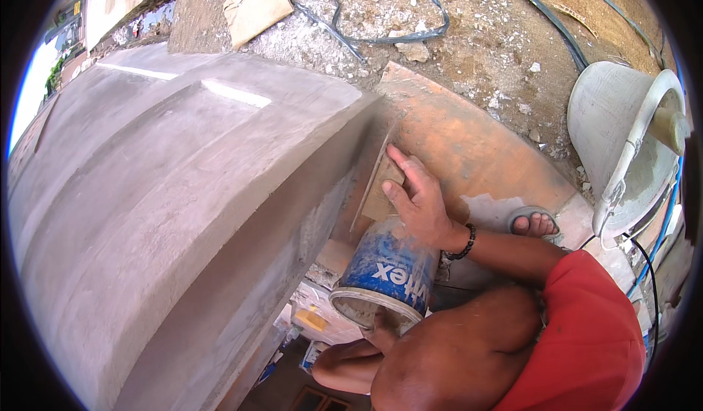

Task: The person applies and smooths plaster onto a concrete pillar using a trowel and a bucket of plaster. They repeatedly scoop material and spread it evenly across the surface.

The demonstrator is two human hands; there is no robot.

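My right hand [421, 199], with a dark bead bracelet at the wrist, is closed on a flat tan board [382, 190] with a thin straight edge along its far side. Thumb and fingers press on its face beside the grey plastered ledge [220, 213]. Just below lies a blue paint bucket [381, 268], tipped over and smeared with dried cement, its open mouth toward me. At its rim is my left hand [381, 332], gripping the lower side; part of it is hidden behind my knee.
A cement-stained bucket [622, 140] lies tilted at right, near dark hoses [549, 27] and a blue hose. Rubble and a torn paper piece [255, 7] lie at the back. An orange-tinted slab [476, 147] lies beyond my hand, with a sandalled foot [534, 224] on it.
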